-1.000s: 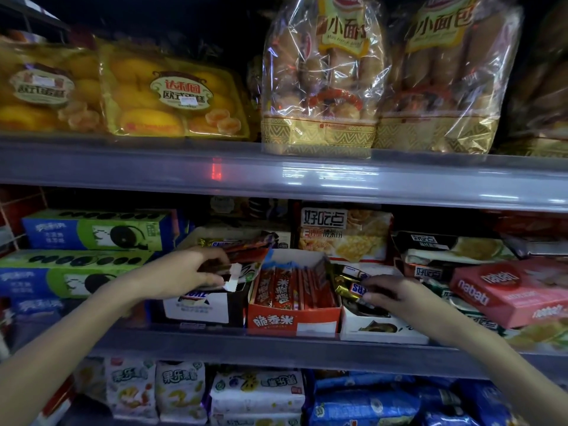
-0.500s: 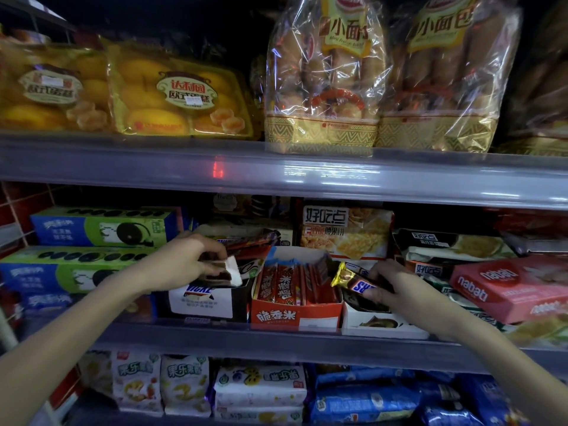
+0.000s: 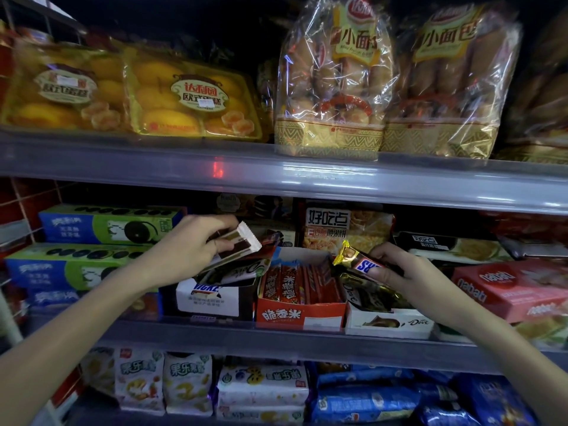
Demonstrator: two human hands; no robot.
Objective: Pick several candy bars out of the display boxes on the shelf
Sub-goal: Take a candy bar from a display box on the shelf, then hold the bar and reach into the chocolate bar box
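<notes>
Three open display boxes stand side by side on the middle shelf: a white and black box (image 3: 212,299) at the left, an orange-red box (image 3: 299,315) of red-wrapped bars in the middle, a white box (image 3: 388,322) at the right. My left hand (image 3: 184,250) grips a white-ended brown candy bar (image 3: 238,242), lifted above the left box. My right hand (image 3: 408,273) pinches a gold-ended candy bar (image 3: 358,261) with a blue and white label, raised over the right box.
Green and blue cookie boxes (image 3: 101,226) are stacked at the left, a pink wafer box (image 3: 507,287) lies at the right. The grey rail of the upper shelf (image 3: 276,176) overhangs both hands, with cake and bread bags on it. Snack packs fill the lower shelf (image 3: 261,388).
Both hands have lifted their bars up out of the boxes. The left bar's white end now points up and right; the gold-ended bar has risen clear of the right box.
</notes>
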